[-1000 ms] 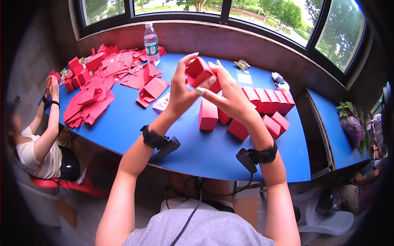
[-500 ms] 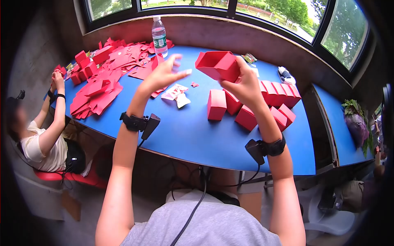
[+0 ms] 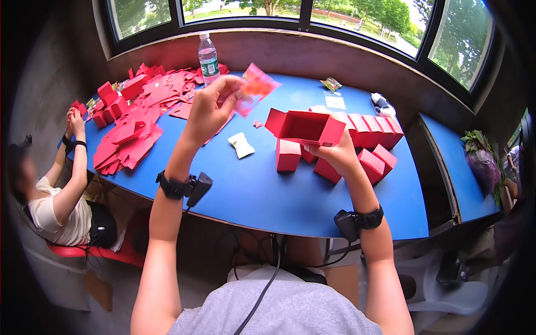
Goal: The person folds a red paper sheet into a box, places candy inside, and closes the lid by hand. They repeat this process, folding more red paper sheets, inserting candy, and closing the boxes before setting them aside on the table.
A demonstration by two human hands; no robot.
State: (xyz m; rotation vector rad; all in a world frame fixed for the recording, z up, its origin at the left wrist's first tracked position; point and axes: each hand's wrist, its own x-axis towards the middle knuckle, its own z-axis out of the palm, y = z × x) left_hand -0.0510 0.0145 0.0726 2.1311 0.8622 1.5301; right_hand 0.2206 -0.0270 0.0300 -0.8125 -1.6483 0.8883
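Note:
My left hand pinches a small pink-and-clear wrapped packet by its edge, raised over the table. My right hand grips an open red paper box from its right side and below; its top faces up and a flap sticks out to the left. Under and beside this box stand several closed red boxes, partly hidden by it and my right hand. A small white-and-green packet lies on the table between my hands, near a small red scrap.
On the blue table, a heap of flat red paper pieces spreads at the left, with a water bottle behind. A colourful packet lies at the back. Another person sits at the left, hands together.
My left hand has taken the pink packet from the table and lifted it; the white-and-green one stays. My right hand has lowered the open box and turned its opening upward.

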